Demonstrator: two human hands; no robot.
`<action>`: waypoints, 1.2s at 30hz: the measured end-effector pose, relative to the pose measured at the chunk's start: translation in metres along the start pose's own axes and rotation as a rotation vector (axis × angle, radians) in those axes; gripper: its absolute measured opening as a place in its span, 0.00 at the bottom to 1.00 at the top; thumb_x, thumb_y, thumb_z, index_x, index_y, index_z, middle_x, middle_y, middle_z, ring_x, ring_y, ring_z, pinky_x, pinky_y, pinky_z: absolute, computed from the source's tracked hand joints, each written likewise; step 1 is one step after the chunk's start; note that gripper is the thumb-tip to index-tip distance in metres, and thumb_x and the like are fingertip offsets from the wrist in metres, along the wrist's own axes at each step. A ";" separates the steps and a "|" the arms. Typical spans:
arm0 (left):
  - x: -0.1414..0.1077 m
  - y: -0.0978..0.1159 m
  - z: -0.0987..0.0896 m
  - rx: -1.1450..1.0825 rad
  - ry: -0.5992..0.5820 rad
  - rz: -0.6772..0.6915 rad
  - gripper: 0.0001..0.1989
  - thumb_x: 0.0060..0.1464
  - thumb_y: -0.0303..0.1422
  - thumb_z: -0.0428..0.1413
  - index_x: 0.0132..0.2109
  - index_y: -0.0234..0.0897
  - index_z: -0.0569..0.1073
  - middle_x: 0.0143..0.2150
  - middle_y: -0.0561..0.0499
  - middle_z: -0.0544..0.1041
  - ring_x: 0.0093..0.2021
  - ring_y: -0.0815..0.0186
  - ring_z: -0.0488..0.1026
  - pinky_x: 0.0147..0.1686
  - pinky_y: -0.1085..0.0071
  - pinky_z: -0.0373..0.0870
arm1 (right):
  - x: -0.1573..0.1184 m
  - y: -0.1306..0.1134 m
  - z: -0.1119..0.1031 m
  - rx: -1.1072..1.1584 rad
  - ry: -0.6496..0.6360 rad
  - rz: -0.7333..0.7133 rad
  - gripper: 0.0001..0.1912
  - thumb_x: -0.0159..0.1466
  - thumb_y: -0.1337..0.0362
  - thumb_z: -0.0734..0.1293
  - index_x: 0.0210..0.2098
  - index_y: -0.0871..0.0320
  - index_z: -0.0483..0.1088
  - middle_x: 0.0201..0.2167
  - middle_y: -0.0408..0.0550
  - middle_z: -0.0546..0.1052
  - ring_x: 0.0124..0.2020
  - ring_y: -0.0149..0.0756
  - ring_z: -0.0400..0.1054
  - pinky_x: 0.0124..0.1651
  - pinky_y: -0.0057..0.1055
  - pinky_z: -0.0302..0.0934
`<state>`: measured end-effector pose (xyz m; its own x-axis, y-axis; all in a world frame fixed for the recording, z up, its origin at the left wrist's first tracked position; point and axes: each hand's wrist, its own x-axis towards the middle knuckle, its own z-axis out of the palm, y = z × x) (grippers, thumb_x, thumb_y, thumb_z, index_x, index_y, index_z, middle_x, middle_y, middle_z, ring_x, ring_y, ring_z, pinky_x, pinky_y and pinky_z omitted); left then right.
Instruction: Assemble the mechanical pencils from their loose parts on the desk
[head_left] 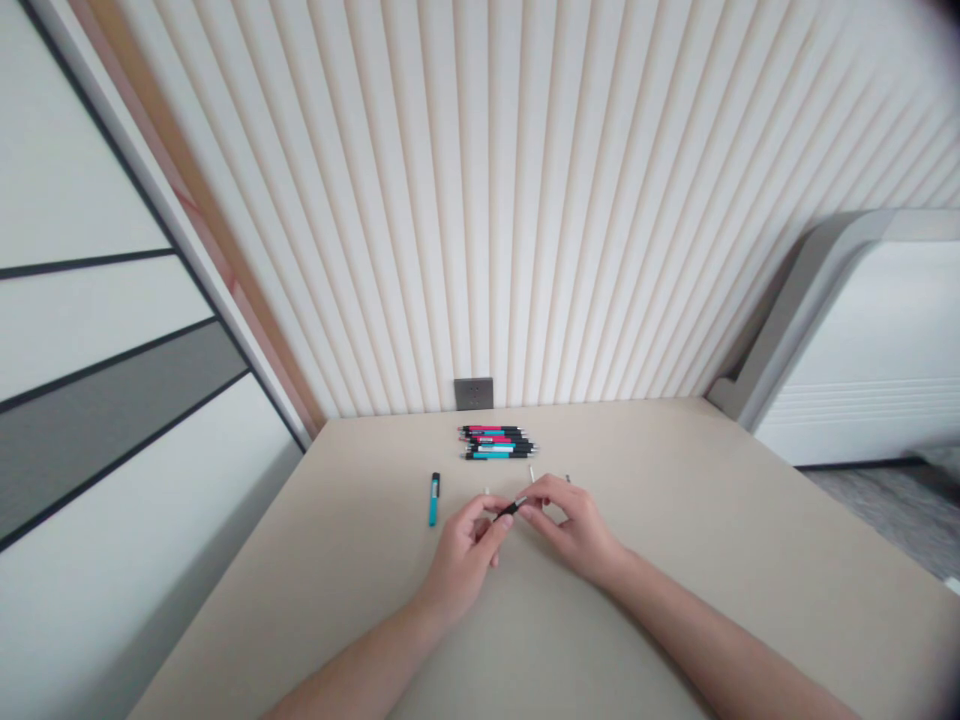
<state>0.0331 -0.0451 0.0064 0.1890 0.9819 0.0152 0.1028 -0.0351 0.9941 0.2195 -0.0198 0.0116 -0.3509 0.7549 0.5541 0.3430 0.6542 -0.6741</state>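
In front of me, my left hand (459, 556) pinches a black pen part (510, 509), seemingly a pen's front section with a silvery tip, between thumb and fingers. The fingertips of my right hand (576, 528) close on its silvery end, so both hands hold it just above the table. To the left of my left hand lies a short blue pen barrel (434, 502) with a black clip end. Behind my right hand a thin whitish piece (532, 472) and a small dark piece (568, 478) partly show; my fingers hide the rest.
Several pens (496, 441) in blue, red and white with black ends lie side by side towards the back of the beige table (360, 580). A dark wall socket (474, 393) sits on the ribbed wall (420, 200) behind. A white-grey headboard-like panel (870, 340) stands at right.
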 end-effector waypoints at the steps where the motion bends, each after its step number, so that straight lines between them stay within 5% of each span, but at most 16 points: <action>1: 0.000 0.000 0.000 0.000 -0.005 -0.005 0.14 0.56 0.42 0.55 0.43 0.35 0.71 0.22 0.58 0.66 0.19 0.74 0.61 0.20 0.78 0.57 | 0.000 0.000 0.000 0.009 -0.001 0.011 0.07 0.66 0.61 0.64 0.37 0.56 0.72 0.29 0.47 0.75 0.32 0.33 0.67 0.37 0.30 0.61; 11: -0.001 0.001 0.002 0.049 -0.035 0.003 0.16 0.56 0.43 0.54 0.43 0.34 0.73 0.26 0.55 0.70 0.20 0.74 0.61 0.21 0.77 0.57 | -0.002 0.003 0.002 0.045 -0.020 0.130 0.11 0.67 0.59 0.63 0.34 0.57 0.73 0.29 0.46 0.76 0.31 0.33 0.68 0.36 0.29 0.61; 15: -0.002 0.003 0.001 0.038 -0.087 0.007 0.19 0.59 0.46 0.51 0.43 0.33 0.73 0.34 0.48 0.76 0.19 0.75 0.62 0.20 0.76 0.58 | -0.001 0.002 0.000 0.077 -0.049 0.061 0.10 0.68 0.60 0.61 0.36 0.56 0.72 0.31 0.47 0.76 0.33 0.33 0.69 0.39 0.29 0.62; 22: -0.002 0.003 0.003 0.034 -0.086 0.011 0.18 0.58 0.45 0.52 0.43 0.33 0.73 0.33 0.49 0.76 0.19 0.75 0.63 0.20 0.76 0.60 | 0.000 -0.002 0.000 0.100 -0.067 0.056 0.12 0.68 0.60 0.61 0.47 0.56 0.70 0.37 0.50 0.75 0.37 0.35 0.68 0.43 0.32 0.63; 29: -0.003 0.006 0.003 0.062 -0.088 0.021 0.19 0.59 0.46 0.51 0.44 0.33 0.73 0.34 0.48 0.77 0.19 0.75 0.63 0.20 0.76 0.60 | 0.003 0.000 0.003 0.056 -0.042 0.162 0.16 0.66 0.54 0.62 0.30 0.58 0.72 0.25 0.45 0.73 0.29 0.32 0.64 0.34 0.29 0.59; 36: -0.004 0.004 0.003 0.066 -0.154 0.034 0.20 0.62 0.46 0.46 0.46 0.34 0.70 0.33 0.50 0.75 0.19 0.74 0.64 0.20 0.77 0.59 | 0.004 -0.003 -0.002 0.231 -0.115 0.072 0.14 0.69 0.57 0.59 0.42 0.56 0.73 0.36 0.50 0.76 0.40 0.36 0.69 0.45 0.34 0.63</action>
<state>0.0355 -0.0496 0.0100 0.3401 0.9400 0.0268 0.1566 -0.0847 0.9840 0.2189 -0.0186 0.0175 -0.4338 0.7800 0.4510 0.1671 0.5615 -0.8104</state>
